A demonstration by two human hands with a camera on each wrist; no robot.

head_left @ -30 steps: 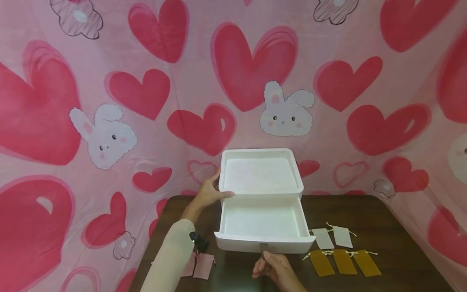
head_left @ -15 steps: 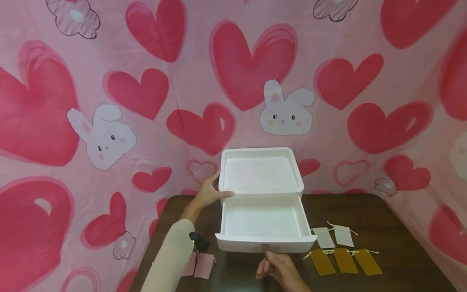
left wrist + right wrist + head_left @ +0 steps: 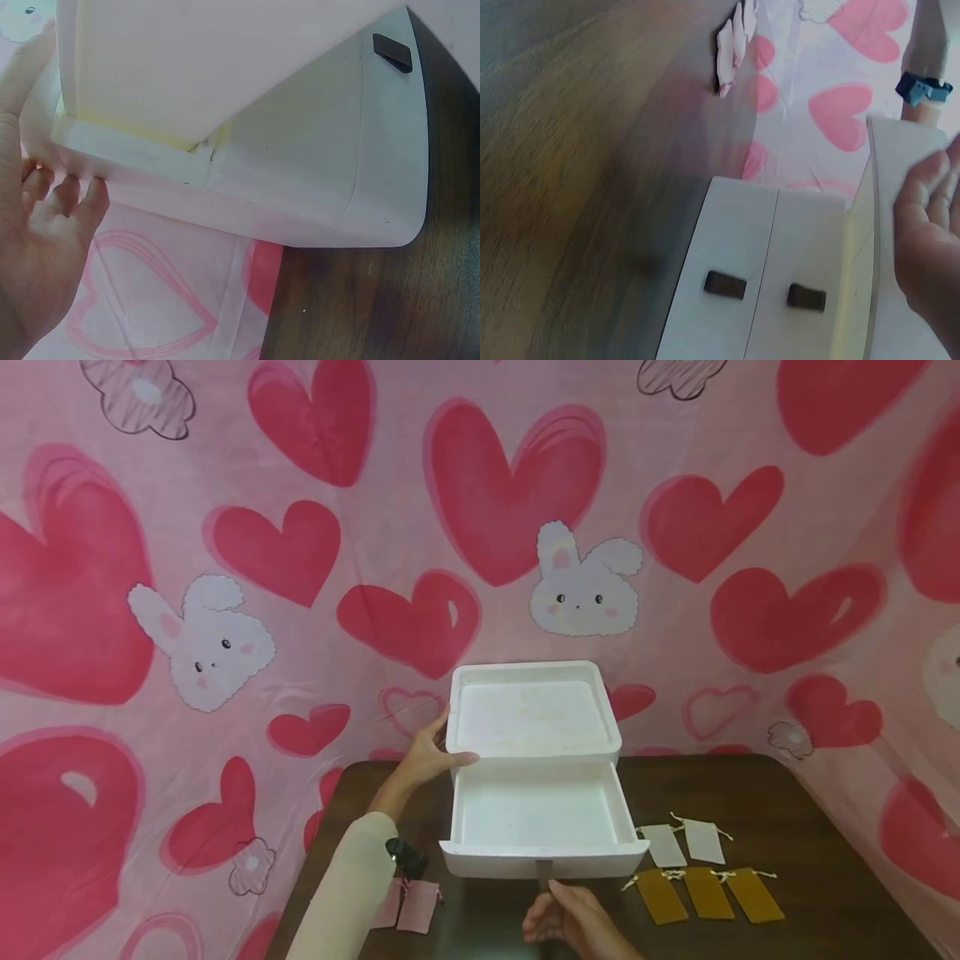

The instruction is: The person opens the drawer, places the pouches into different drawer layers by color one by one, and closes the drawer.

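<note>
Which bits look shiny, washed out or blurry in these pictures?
Head view: the table has a dull shine; left wrist view: the white box looks washed out; right wrist view: the right hand looks soft and blurry, and the table shows a faint pinkish sheen.

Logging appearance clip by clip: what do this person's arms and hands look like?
Both the left hand and the right hand are bare, without gloves. On the left is a plain cream sleeve, with a dark, blocky device near its end. No right sleeve shows.
</note>
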